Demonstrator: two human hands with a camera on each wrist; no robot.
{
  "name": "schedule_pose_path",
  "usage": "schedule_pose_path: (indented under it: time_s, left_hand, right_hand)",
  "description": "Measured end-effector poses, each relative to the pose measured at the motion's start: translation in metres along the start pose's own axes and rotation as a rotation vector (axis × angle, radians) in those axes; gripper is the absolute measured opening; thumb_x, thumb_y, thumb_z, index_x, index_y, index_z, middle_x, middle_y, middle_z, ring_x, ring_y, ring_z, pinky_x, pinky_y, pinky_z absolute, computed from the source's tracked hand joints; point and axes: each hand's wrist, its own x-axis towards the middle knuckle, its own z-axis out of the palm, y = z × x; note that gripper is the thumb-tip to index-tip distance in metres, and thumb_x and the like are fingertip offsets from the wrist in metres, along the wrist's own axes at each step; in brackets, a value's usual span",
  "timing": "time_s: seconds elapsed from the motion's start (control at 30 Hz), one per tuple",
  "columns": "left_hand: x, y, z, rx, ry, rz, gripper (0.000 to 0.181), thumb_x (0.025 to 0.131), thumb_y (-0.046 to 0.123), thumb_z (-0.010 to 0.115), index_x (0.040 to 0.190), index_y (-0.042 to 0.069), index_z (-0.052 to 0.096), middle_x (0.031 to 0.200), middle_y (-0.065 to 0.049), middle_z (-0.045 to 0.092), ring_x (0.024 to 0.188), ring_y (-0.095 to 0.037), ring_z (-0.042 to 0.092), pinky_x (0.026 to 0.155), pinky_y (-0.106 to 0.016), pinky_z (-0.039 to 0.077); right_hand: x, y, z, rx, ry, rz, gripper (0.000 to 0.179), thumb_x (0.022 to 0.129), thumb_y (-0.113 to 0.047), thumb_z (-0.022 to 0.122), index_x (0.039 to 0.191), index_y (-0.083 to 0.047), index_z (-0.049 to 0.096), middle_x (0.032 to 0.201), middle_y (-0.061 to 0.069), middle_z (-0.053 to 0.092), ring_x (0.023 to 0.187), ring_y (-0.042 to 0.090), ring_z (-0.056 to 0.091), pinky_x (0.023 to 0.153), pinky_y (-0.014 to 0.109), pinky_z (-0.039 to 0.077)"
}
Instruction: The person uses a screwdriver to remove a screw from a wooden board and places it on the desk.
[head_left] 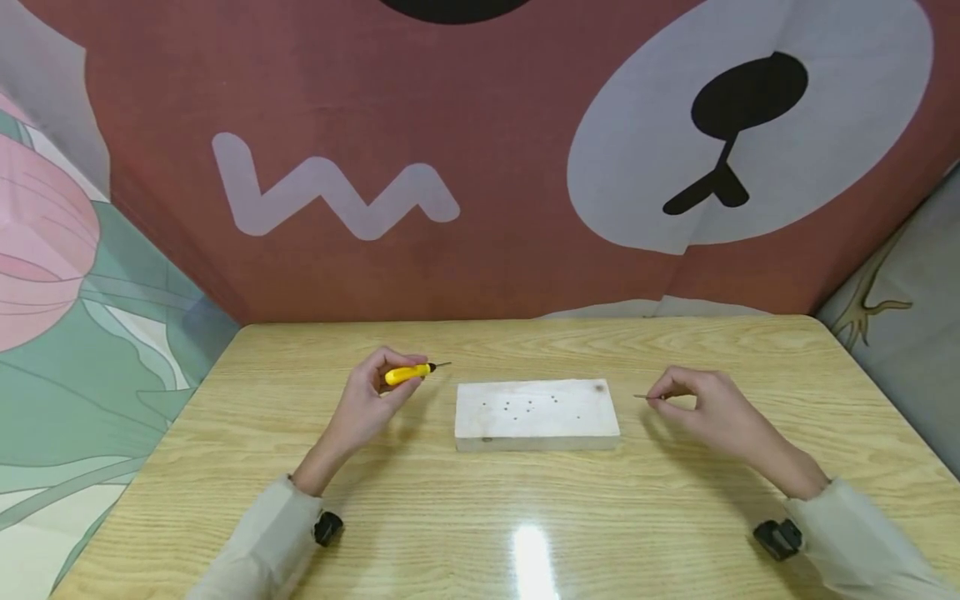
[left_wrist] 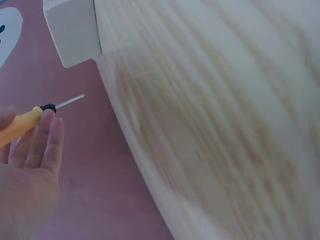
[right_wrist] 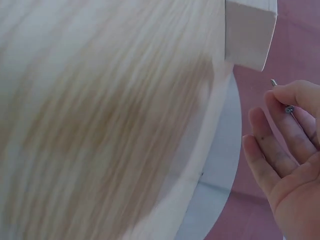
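Observation:
My left hand (head_left: pixel 366 402) grips a small screwdriver (head_left: pixel 406 374) by its yellow handle, to the left of a white wooden block (head_left: pixel 536 425). Its thin metal shaft points right, toward the block, and touches nothing. On the block's other side, my right hand (head_left: pixel 712 410) pinches a small screw (right_wrist: pixel 273 82) between thumb and index finger. The screw's tip sticks out toward the block, apart from it; a metal head shows behind the thumb in the right wrist view. Several small dark holes or screw heads dot the block's top; which they are I cannot tell.
The block lies flat on a light wood-grain table (head_left: pixel 420 533). Behind the table's far edge hangs a reddish-brown cloth (head_left: pixel 510 275) with a cartoon face. Printed cloths flank the left and right sides. A black device (head_left: pixel 777 539) sits by each wrist.

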Motion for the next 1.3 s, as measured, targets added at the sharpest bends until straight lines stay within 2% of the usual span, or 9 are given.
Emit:
schedule_pose_path:
  time_s: [0.17, 0.23, 0.5, 0.97, 1.17, 1.3]
  left_hand:
    - [0.0, -0.004, -0.002, 0.008, -0.009, -0.009, 0.018, 0.093, 0.0, 0.065, 0.11, 0.0, 0.059, 0.128, -0.018, 0.065, 0.108, -0.014, 0.068, 0.082, -0.019, 0.057]
    - [0.0, -0.005, -0.002, 0.003, -0.015, -0.009, 0.018, 0.093, -0.001, 0.065, 0.11, 0.0, 0.058, 0.128, -0.02, 0.065, 0.108, -0.014, 0.068, 0.082, -0.019, 0.057]
    - [0.003, -0.012, -0.001, -0.025, -0.076, -0.062, 0.018, 0.095, 0.0, 0.063, 0.11, -0.001, 0.055, 0.132, -0.024, 0.061, 0.115, -0.031, 0.065, 0.085, -0.019, 0.056]
    - [0.009, -0.017, -0.002, 0.061, -0.12, -0.13, 0.015, 0.095, 0.003, 0.064, 0.109, 0.001, 0.058, 0.131, -0.02, 0.064, 0.116, -0.031, 0.065, 0.083, -0.019, 0.056]
    - [0.009, -0.019, -0.002, 0.223, -0.057, -0.163, 0.016, 0.094, 0.005, 0.066, 0.109, 0.001, 0.062, 0.116, -0.019, 0.066, 0.094, -0.023, 0.064, 0.071, -0.019, 0.054]
    - [0.011, -0.02, -0.002, 0.355, -0.016, -0.173, 0.015, 0.093, 0.006, 0.068, 0.107, 0.001, 0.064, 0.109, -0.017, 0.062, 0.089, -0.022, 0.059, 0.072, -0.022, 0.053]
  right_hand:
    - [-0.008, 0.009, -0.006, 0.009, -0.045, 0.025, 0.015, 0.086, -0.004, 0.075, 0.089, -0.019, 0.07, 0.09, -0.004, 0.075, 0.086, 0.015, 0.072, 0.061, 0.022, 0.053]
    - [-0.01, 0.013, -0.006, 0.005, -0.055, 0.017, 0.018, 0.085, -0.002, 0.075, 0.088, -0.018, 0.07, 0.089, -0.005, 0.075, 0.084, 0.011, 0.071, 0.064, 0.023, 0.055]
    - [-0.016, 0.023, -0.005, 0.01, -0.107, 0.005, 0.02, 0.082, 0.0, 0.076, 0.087, -0.018, 0.069, 0.084, -0.005, 0.073, 0.077, -0.002, 0.066, 0.061, 0.02, 0.055]
    - [-0.017, 0.027, -0.006, -0.021, -0.17, 0.011, 0.019, 0.083, -0.002, 0.075, 0.096, -0.016, 0.075, 0.091, -0.006, 0.076, 0.08, 0.001, 0.068, 0.067, 0.019, 0.056]
    - [-0.017, 0.026, -0.005, -0.02, -0.206, 0.045, 0.017, 0.085, -0.003, 0.074, 0.096, -0.016, 0.076, 0.091, -0.004, 0.076, 0.079, 0.001, 0.068, 0.066, 0.02, 0.056]
    - [-0.017, 0.026, -0.005, -0.01, -0.224, 0.07, 0.015, 0.086, -0.005, 0.074, 0.094, -0.017, 0.076, 0.091, -0.005, 0.075, 0.079, -0.001, 0.066, 0.065, 0.019, 0.055]
